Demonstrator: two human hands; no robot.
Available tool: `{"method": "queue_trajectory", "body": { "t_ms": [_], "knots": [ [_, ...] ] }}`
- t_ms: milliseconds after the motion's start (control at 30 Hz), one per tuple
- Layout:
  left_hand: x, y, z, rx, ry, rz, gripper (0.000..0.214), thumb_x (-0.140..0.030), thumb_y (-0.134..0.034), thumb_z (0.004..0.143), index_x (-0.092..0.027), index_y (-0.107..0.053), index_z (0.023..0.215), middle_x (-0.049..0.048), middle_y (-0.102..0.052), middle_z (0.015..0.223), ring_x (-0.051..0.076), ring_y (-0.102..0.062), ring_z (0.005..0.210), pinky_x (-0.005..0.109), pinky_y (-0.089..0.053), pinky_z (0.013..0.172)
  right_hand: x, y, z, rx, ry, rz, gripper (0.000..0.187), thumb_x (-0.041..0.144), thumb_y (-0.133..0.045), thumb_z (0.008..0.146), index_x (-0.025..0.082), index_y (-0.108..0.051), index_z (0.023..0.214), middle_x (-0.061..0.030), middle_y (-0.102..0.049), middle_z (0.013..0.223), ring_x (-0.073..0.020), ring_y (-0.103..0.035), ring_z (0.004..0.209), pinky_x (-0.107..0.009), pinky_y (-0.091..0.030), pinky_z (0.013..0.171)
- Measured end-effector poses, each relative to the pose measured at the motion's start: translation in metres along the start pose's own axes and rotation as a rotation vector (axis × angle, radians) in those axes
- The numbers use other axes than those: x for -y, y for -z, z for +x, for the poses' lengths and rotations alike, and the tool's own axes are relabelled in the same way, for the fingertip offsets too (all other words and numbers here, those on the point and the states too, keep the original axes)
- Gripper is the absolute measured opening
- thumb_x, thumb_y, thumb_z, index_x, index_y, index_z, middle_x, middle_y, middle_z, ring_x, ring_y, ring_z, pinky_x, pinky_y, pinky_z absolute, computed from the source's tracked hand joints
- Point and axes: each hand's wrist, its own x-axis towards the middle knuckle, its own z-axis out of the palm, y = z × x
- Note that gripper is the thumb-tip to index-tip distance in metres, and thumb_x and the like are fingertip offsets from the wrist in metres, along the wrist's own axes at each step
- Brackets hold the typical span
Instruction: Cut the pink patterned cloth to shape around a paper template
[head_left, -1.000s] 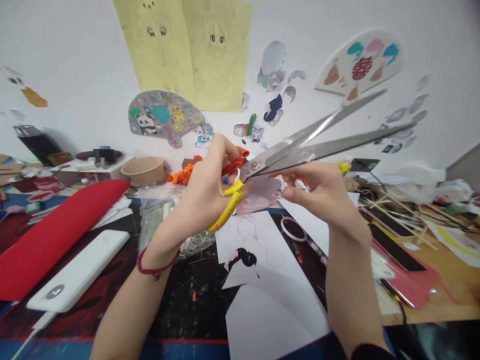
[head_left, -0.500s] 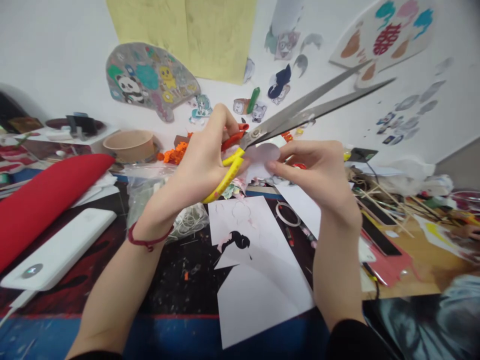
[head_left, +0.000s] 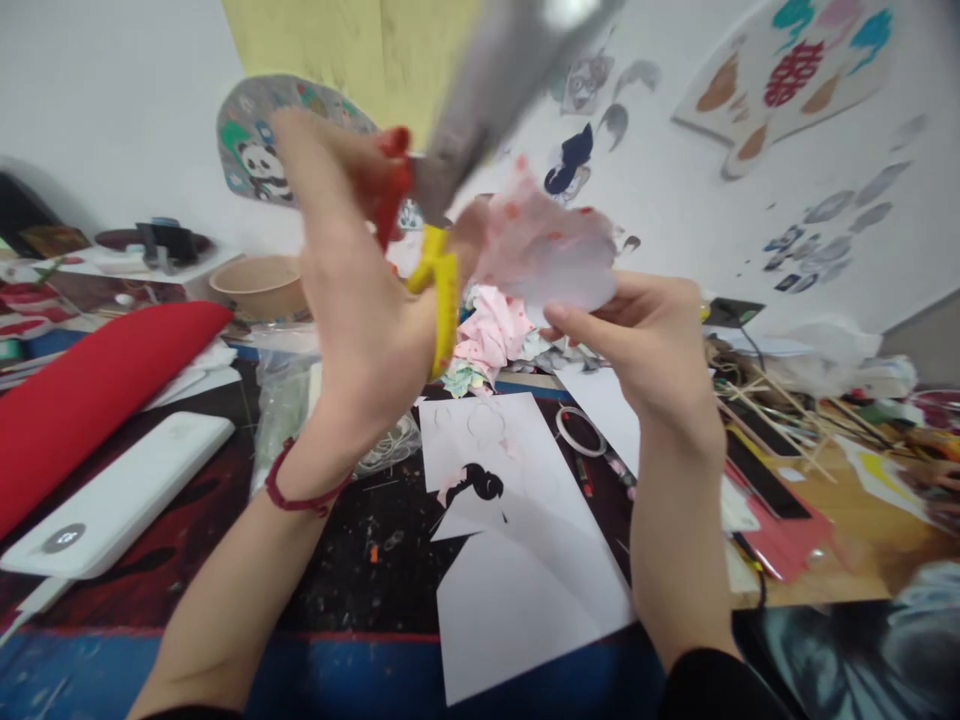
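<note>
My left hand [head_left: 360, 270] is closed around the red and yellow handles of a pair of scissors [head_left: 480, 110]. The blades point up and to the right and are blurred, so how far they are apart is hard to make out. Between finger and thumb, my right hand [head_left: 637, 340] pinches a white paper piece [head_left: 574, 275]. Pink paper with red spots [head_left: 525, 230] shows just behind it, reaching toward the left fingers; whether these fingers touch it is unclear. Below lies a white sheet [head_left: 525, 590] with a black and pink paper cutout [head_left: 476, 485] on it.
A white power bank [head_left: 120, 490] and a red padded object [head_left: 105, 390] lie at left. Crumpled pink paper [head_left: 491, 325], a tape roll [head_left: 580, 430] and a plastic bag [head_left: 281, 400] surround the sheet. Thin sticks [head_left: 787, 420] are at right, near another person's hand [head_left: 937, 475].
My left hand has moved up and left and turned, tipping the scissors more upright. The spotted pink paper has come into view above the white piece. My right hand has barely moved.
</note>
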Motion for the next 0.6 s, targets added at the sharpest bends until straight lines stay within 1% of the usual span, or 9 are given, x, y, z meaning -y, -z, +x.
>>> {"method": "queue_trajectory", "body": {
  "t_ms": [33,100,133,233,300,333,367,467,600],
  "knots": [
    [0.000,0.001,0.001,-0.092,0.000,-0.003,0.051,-0.065,-0.073,0.085,-0.026,-0.040,0.093,-0.0012,-0.047,0.105,0.010,-0.059,0.094,0.033,-0.055,0.089,0.000,0.000,0.001,-0.054,0.011,0.023,0.012,0.031,-0.086,0.077,0.023,-0.077,0.076,0.0022,-0.072,0.070,-0.0133,-0.066,0.063,-0.030,-0.057,0.059],
    [-0.001,0.000,0.002,-0.165,0.023,-0.031,0.056,-0.066,-0.075,0.082,-0.025,-0.039,0.091,-0.0026,-0.044,0.102,0.007,-0.060,0.087,0.033,-0.055,0.085,0.000,-0.001,0.001,-0.131,0.041,0.068,0.013,0.032,-0.087,0.076,0.023,-0.077,0.076,0.0022,-0.073,0.069,-0.0132,-0.067,0.061,-0.030,-0.058,0.058],
    [-0.002,-0.001,0.001,-0.156,0.069,-0.078,0.056,-0.064,-0.078,0.080,-0.025,-0.039,0.092,-0.0021,-0.043,0.101,0.007,-0.060,0.087,0.035,-0.054,0.084,0.002,-0.002,0.001,-0.152,0.054,0.090,0.013,0.032,-0.087,0.076,0.024,-0.077,0.075,0.0022,-0.074,0.068,-0.0131,-0.068,0.060,-0.029,-0.058,0.057],
    [-0.007,-0.011,-0.007,0.023,0.252,-0.311,0.053,-0.057,-0.082,0.082,-0.026,-0.040,0.093,-0.0015,-0.057,0.086,0.011,-0.057,0.075,0.036,-0.048,0.068,0.008,-0.006,-0.002,-0.192,0.077,0.123,0.013,0.032,-0.087,0.077,0.024,-0.077,0.073,0.0022,-0.073,0.065,-0.0131,-0.067,0.057,-0.028,-0.057,0.053],
    [-0.010,-0.020,-0.014,0.086,0.275,-0.373,0.055,-0.059,-0.083,0.080,-0.026,-0.041,0.092,-0.0018,-0.061,0.077,0.012,-0.056,0.067,0.034,-0.045,0.060,0.013,-0.010,-0.005,-0.221,0.081,0.138,0.014,0.031,-0.087,0.076,0.024,-0.076,0.073,0.0025,-0.072,0.063,-0.0131,-0.066,0.056,-0.029,-0.057,0.053],
    [-0.012,-0.024,-0.018,0.146,0.369,-0.464,0.054,-0.054,-0.086,0.078,-0.026,-0.042,0.093,-0.0025,-0.062,0.077,0.012,-0.056,0.066,0.034,-0.044,0.060,0.016,-0.011,-0.006,-0.229,0.083,0.150,0.013,0.030,-0.087,0.077,0.023,-0.076,0.073,0.0026,-0.071,0.063,-0.0130,-0.065,0.055,-0.029,-0.057,0.053],
    [-0.014,-0.027,-0.021,0.164,0.439,-0.532,0.055,-0.046,-0.090,0.074,-0.026,-0.042,0.093,-0.0027,-0.064,0.080,0.012,-0.054,0.064,0.033,-0.044,0.059,0.018,-0.013,-0.008,-0.227,0.086,0.168,0.013,0.029,-0.086,0.077,0.023,-0.076,0.072,0.0024,-0.072,0.064,-0.0129,-0.065,0.055,-0.030,-0.059,0.054],
    [-0.022,-0.030,-0.025,0.166,0.447,-0.597,0.057,-0.031,-0.095,0.068,-0.025,-0.042,0.088,-0.0036,-0.065,0.082,0.010,-0.052,0.062,0.030,-0.041,0.058,0.022,-0.017,-0.012,-0.200,0.096,0.214,0.008,0.025,-0.084,0.079,0.023,-0.077,0.075,0.0022,-0.075,0.070,-0.0124,-0.066,0.058,-0.030,-0.060,0.056],
    [-0.033,-0.024,-0.024,0.121,0.450,-0.556,0.056,-0.022,-0.094,0.069,-0.024,-0.042,0.088,-0.0050,-0.064,0.080,0.008,-0.052,0.060,0.027,-0.039,0.054,0.023,-0.018,-0.016,-0.196,0.117,0.197,0.005,0.022,-0.083,0.079,0.023,-0.079,0.077,0.0029,-0.075,0.071,-0.0118,-0.066,0.058,-0.028,-0.058,0.055]
  ]
}}
